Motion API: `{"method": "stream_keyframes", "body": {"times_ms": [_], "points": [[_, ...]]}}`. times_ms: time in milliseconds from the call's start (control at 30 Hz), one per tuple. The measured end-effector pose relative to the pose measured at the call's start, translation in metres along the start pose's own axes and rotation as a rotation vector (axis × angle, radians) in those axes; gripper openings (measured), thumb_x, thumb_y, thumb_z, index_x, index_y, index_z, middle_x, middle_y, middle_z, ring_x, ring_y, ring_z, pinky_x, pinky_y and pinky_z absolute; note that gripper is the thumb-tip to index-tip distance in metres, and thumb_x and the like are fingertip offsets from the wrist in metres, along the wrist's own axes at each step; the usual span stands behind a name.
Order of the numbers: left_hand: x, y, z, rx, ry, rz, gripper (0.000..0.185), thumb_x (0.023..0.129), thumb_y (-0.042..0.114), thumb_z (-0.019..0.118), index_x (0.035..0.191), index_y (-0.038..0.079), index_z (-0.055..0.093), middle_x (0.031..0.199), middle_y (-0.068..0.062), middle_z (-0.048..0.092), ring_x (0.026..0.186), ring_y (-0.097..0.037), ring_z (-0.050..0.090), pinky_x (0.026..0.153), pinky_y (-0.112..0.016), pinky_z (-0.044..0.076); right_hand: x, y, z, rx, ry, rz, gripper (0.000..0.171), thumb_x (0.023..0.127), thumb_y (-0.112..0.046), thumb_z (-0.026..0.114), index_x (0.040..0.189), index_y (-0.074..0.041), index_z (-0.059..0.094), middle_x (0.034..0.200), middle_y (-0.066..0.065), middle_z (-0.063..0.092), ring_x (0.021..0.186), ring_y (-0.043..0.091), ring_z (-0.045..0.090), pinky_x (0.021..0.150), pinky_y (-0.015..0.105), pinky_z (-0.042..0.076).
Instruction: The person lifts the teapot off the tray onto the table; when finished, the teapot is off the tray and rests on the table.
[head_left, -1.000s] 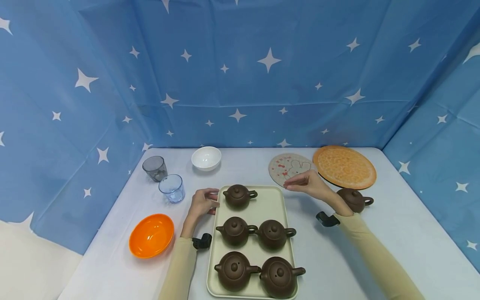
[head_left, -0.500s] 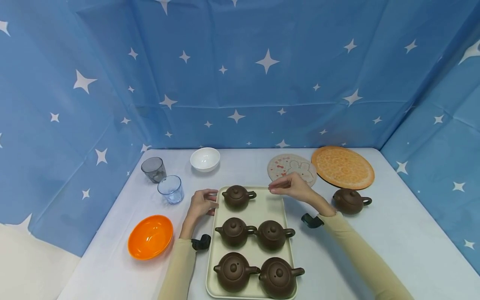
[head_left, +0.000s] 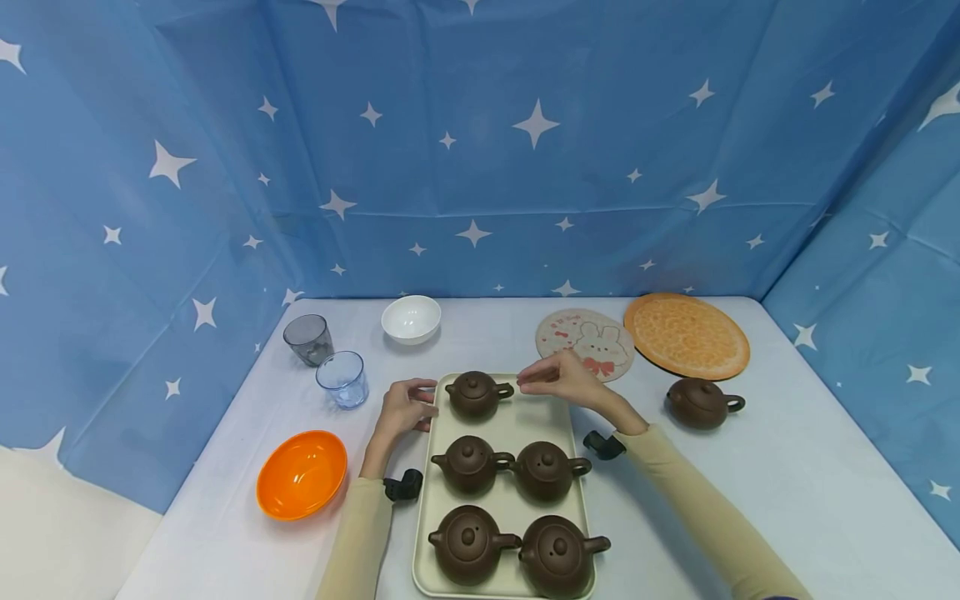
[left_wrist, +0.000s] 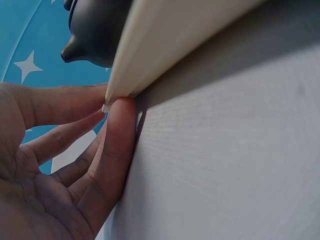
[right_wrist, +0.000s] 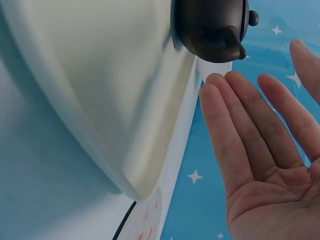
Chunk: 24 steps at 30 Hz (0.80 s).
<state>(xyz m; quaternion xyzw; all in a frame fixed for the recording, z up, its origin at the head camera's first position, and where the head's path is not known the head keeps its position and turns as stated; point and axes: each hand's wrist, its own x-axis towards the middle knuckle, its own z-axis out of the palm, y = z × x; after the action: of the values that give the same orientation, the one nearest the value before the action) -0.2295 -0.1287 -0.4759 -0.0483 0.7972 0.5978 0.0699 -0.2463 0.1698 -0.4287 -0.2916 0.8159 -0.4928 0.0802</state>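
A cream tray holds several brown teapots in rows. My left hand rests against the tray's far-left edge, and in the left wrist view its fingers lie fairly straight and touch the rim of the tray. My right hand hovers over the far part of the tray, just right of the handle of the far teapot. The right wrist view shows its palm open with straight fingers beside that teapot, holding nothing. Another teapot stands off the tray to the right.
On the left stand a grey glass, a blue glass and an orange bowl. A white bowl sits at the back. A rabbit coaster and a round orange mat lie back right. Blue starred cloth walls the table.
My right hand has moved left from the rabbit coaster to above the tray, beside the far teapot's handle. The left hand has stayed at the tray's edge.
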Motion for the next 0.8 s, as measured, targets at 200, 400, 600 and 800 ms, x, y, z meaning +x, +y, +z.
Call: {"method": "stream_keyframes", "body": {"times_ms": [200,400,600,800], "points": [[0.0,-0.001,0.0,0.002,-0.001,-0.003,0.052,0.07,-0.013,0.067,0.121,-0.001,0.064,0.093,-0.017,0.066,0.058,-0.014,0.062,0.051,-0.033,0.06,0.0,-0.019,0.003,0.018,-0.022,0.003,0.026,0.084,-0.001,0.069,0.105,0.014,0.067,0.099,0.027,0.069,0.091,0.038,0.069,0.078,0.025,0.059],[0.0,-0.002,-0.001,0.003,0.001,0.005,0.052,0.069,-0.013,0.067,0.12,-0.002,0.063,0.091,-0.016,0.065,0.054,-0.015,0.061,0.05,-0.034,0.06,0.003,-0.018,0.008,-0.004,-0.016,-0.009,0.022,0.083,0.002,0.069,0.101,0.014,0.068,0.097,0.027,0.069,0.088,0.035,0.07,0.081,0.033,0.06],[-0.002,0.0,-0.001,0.002,0.001,0.001,0.053,0.07,-0.012,0.066,0.121,-0.001,0.063,0.092,-0.017,0.066,0.052,-0.016,0.061,0.05,-0.034,0.06,0.013,0.012,0.014,-0.003,-0.013,0.0,0.022,0.084,-0.005,0.072,0.101,0.008,0.071,0.097,0.021,0.071,0.087,0.027,0.071,0.083,0.034,0.06],[-0.001,0.0,0.0,-0.007,0.001,0.006,0.052,0.069,-0.013,0.067,0.12,-0.002,0.064,0.09,-0.016,0.066,0.054,-0.015,0.061,0.05,-0.034,0.06,0.018,0.024,0.019,-0.015,-0.03,-0.02,0.023,0.084,-0.009,0.072,0.102,0.006,0.072,0.097,0.018,0.072,0.085,0.024,0.071,0.078,0.029,0.06]]}}
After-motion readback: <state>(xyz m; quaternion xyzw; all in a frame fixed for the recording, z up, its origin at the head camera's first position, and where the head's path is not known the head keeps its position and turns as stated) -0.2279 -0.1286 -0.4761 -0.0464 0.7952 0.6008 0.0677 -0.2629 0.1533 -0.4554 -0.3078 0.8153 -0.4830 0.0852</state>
